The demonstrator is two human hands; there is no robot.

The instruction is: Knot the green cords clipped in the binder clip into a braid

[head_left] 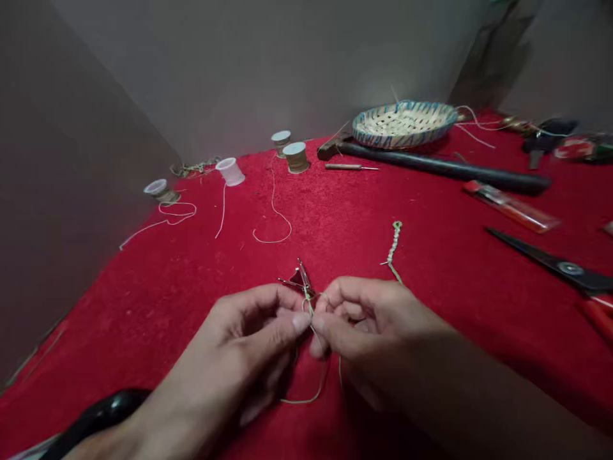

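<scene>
A metal binder clip (pixel 299 278) lies on the red cloth (pixel 191 332) with thin green cord (pixel 309 400) attached at its near side. Just below the clip, my left hand (pixel 256 338) pinches the cord between thumb and index finger. Close against it, my right hand (pixel 364 319) also pinches the cord, its thumb tip beside the left thumb. Small loops show between the fingertips, and loose cord curves down below the hands. Beyond my right hand lies a knotted green cord piece (pixel 393 246) with a loop at its top.
Thread spools (pixel 295 158) stand along the back with trailing strands. At the back right are a woven basket (pixel 407 124), a hammer (pixel 445 166) and a thin hook tool (pixel 345 167). Farther right lie a red cutter (pixel 512 206) and scissors (pixel 569 267). A black object (pixel 110 409) sits lower left.
</scene>
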